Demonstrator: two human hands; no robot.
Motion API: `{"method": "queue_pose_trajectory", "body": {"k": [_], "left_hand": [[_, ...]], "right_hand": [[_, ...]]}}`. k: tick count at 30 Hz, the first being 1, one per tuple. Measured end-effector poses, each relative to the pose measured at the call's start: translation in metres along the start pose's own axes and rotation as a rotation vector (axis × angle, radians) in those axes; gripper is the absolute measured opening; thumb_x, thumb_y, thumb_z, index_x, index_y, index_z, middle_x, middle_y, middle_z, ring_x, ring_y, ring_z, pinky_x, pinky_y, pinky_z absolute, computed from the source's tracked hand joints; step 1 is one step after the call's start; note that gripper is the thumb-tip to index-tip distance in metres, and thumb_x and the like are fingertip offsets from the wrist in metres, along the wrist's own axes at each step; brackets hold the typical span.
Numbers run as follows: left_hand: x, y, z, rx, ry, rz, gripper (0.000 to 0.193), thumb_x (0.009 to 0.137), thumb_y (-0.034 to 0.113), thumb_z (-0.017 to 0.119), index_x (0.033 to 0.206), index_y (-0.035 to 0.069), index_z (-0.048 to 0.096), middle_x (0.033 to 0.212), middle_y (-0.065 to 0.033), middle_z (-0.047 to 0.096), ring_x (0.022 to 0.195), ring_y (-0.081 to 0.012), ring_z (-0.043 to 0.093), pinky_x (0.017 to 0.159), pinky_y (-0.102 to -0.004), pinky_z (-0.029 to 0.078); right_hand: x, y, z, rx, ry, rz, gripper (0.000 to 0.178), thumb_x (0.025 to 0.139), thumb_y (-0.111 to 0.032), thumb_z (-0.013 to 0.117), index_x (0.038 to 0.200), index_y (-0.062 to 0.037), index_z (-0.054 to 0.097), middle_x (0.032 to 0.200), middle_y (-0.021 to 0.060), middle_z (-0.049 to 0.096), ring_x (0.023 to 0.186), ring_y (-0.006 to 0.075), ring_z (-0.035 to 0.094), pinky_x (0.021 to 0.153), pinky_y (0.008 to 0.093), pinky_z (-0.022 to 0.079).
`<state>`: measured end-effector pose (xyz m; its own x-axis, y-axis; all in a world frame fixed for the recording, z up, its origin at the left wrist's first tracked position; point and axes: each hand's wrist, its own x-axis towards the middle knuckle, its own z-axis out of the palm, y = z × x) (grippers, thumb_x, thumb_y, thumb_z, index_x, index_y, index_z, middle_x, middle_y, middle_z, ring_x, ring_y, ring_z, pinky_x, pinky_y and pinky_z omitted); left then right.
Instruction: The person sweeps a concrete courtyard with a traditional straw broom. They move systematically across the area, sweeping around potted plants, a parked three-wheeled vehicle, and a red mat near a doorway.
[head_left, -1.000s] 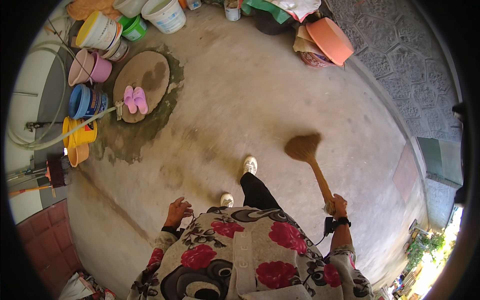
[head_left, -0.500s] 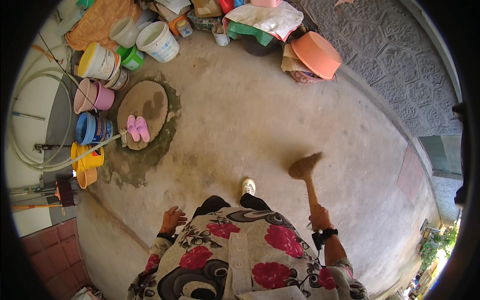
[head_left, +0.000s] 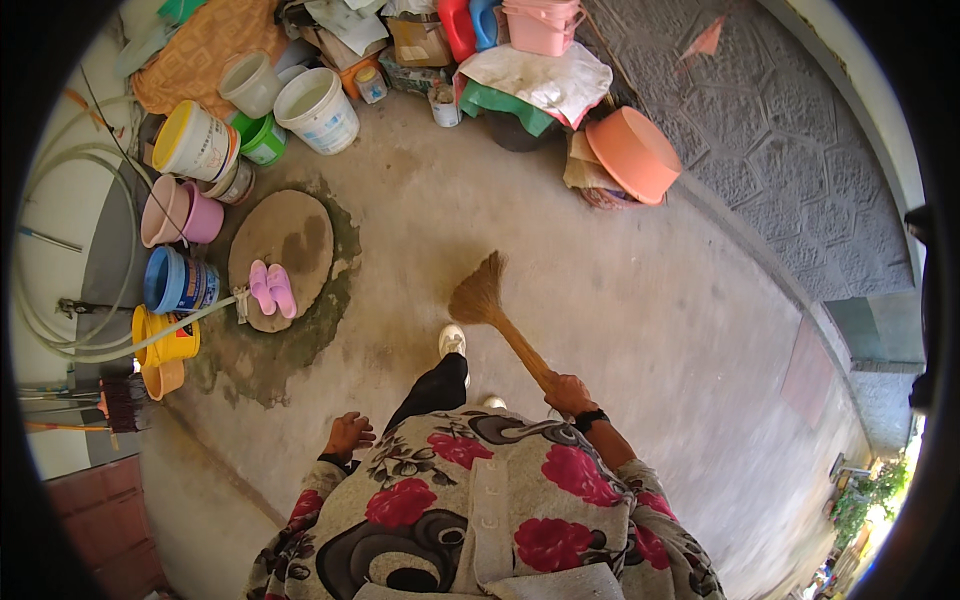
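My right hand (head_left: 571, 395) is wrapped round the handle of a short straw broom (head_left: 486, 297). The broom's fanned bristles point away from me and to the left, just past my white shoe (head_left: 452, 341). Beside my body on the left hangs my left hand (head_left: 350, 432), fingers loosely curled and apart, holding nothing. Under the broom is a concrete floor (head_left: 640, 330); whether the bristle tips touch it I cannot tell.
Pink slippers (head_left: 272, 288) lie on a round slab (head_left: 300, 235) at the left. Buckets (head_left: 318, 110) and a hose (head_left: 75, 345) line the left wall. An orange basin (head_left: 634, 155) leans at the far right near a wall of patterned stone (head_left: 770, 130). Brushes (head_left: 120, 405) stand at the left.
My right hand has swung the broom leftward across my front, and its bristles now point up and left. One foot has stepped forward. My left hand remains by my side.
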<state>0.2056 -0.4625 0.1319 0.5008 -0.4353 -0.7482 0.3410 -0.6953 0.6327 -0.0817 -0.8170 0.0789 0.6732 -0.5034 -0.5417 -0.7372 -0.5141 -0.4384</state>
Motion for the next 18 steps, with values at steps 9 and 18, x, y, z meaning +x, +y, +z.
{"method": "queue_pose_trajectory", "body": {"k": [9,18], "left_hand": [[0.059,0.041,-0.036,-0.318,0.056,-0.182,0.048,0.078,0.026,0.05,0.111,-0.007,0.04,0.088,-0.0171,0.056,0.073,-0.0242,0.055,0.063,-0.0345,0.045],[0.122,0.046,-0.061,-0.374,-0.051,-0.357,0.048,0.076,0.017,0.051,0.116,-0.005,0.034,0.081,-0.0151,0.055,0.06,-0.0226,0.056,0.052,-0.0322,0.047]], "right_hand": [[-0.029,0.042,-0.063,-0.176,0.059,0.346,0.027,0.063,-0.022,0.058,0.083,-0.0053,0.055,0.073,0.018,0.058,0.071,0.035,0.057,0.064,0.0416,0.046],[0.005,-0.007,-0.123,0.097,0.25,0.597,0.03,0.06,-0.019,0.055,0.082,0.0004,0.057,0.074,0.0242,0.057,0.075,0.0376,0.056,0.067,0.0408,0.046]]}}
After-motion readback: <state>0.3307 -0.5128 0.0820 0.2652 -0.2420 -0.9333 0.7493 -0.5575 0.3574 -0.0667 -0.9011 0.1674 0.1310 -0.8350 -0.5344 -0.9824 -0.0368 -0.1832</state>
